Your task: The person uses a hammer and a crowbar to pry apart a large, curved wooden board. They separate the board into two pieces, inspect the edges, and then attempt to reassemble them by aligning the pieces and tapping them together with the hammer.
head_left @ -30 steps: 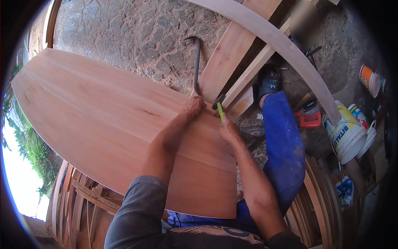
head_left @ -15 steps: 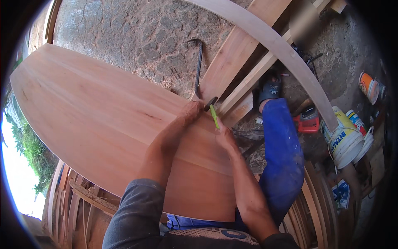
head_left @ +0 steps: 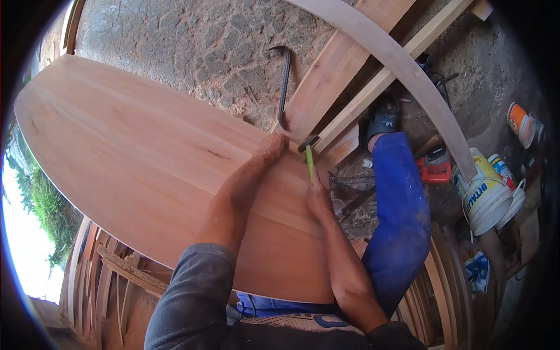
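Note:
A large reddish-brown wooden panel (head_left: 146,151) with a curved outline lies across in front of me. My left hand (head_left: 274,146) is closed over its far edge; the fingertips are hidden. Just right of it, my right hand (head_left: 318,195) grips a hammer (head_left: 310,160) by its bright green handle. The dark hammer head is at the panel's far edge, close to a light wooden beam, and I cannot tell whether it touches either. A black pry bar (head_left: 284,87) with a hooked end lies beyond my left hand.
A long curved wooden strip (head_left: 402,61) arches over planks (head_left: 326,81) and a narrow beam (head_left: 373,87). At right are a red power tool (head_left: 436,166), a white bucket (head_left: 487,204) and an orange container (head_left: 519,122). Stacked wood strips (head_left: 102,274) lie at lower left. My blue-trousered leg (head_left: 399,204) extends forward.
The hammer has shifted slightly right and its handle stands more upright in view. My left hand stays at the panel's edge. The whole view has shifted a little.

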`<state>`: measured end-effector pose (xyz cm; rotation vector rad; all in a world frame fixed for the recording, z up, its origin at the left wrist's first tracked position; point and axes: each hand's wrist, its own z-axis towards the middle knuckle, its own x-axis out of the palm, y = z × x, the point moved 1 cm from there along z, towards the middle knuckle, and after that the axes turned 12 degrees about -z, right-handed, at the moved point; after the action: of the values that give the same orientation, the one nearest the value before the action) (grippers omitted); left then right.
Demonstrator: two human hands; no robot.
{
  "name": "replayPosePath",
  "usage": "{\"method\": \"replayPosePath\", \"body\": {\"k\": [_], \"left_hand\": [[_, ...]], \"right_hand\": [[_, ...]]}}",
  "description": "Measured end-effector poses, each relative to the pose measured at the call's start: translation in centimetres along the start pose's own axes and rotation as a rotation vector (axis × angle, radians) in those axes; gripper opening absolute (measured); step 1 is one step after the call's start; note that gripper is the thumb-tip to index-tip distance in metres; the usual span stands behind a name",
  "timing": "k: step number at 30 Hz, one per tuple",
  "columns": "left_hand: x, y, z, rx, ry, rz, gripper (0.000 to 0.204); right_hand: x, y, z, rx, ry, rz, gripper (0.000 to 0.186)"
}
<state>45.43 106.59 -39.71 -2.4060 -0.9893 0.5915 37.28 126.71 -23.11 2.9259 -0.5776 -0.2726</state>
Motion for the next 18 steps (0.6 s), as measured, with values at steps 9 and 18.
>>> {"method": "replayPosePath", "body": {"k": [9,18], "left_hand": [[-2.5,0.2,2.6,-0.069,0.045,-0.04,0.02],[-1.8,-0.1,1.6,0.038,-0.009,-0.053,0.012]], "right_hand": [[-10.5,3.4,-0.9,-0.098,-0.472,0.006,0.052],[2.4,-1.8,-0.2,-0.092,-0.119,-0.112,0.06]]}}
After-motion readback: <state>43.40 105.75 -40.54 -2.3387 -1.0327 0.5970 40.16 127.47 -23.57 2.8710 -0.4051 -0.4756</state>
